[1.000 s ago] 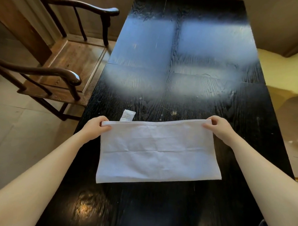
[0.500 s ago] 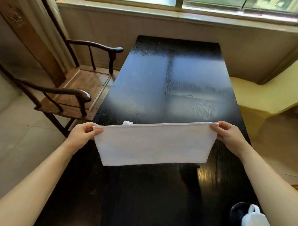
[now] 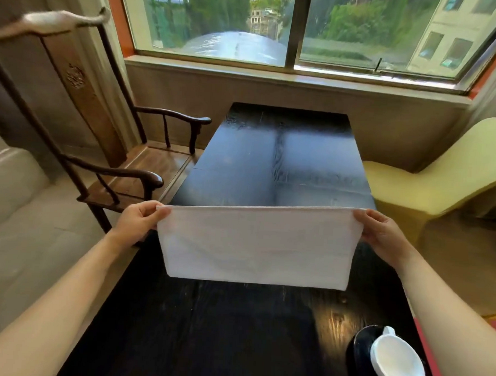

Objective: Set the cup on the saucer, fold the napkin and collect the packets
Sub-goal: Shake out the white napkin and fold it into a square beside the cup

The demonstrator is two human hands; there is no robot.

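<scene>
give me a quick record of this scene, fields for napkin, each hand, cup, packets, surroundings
napkin: napkin, white, looks folded double, held stretched between both hands over the black table
left hand: left hand pinches the top left corner
right hand: right hand pinches the top right corner
cup: white cup sits on the dark saucer, near right of the table
packets: none in view
surroundings: wooden armchair at left, yellow chair at right
</scene>
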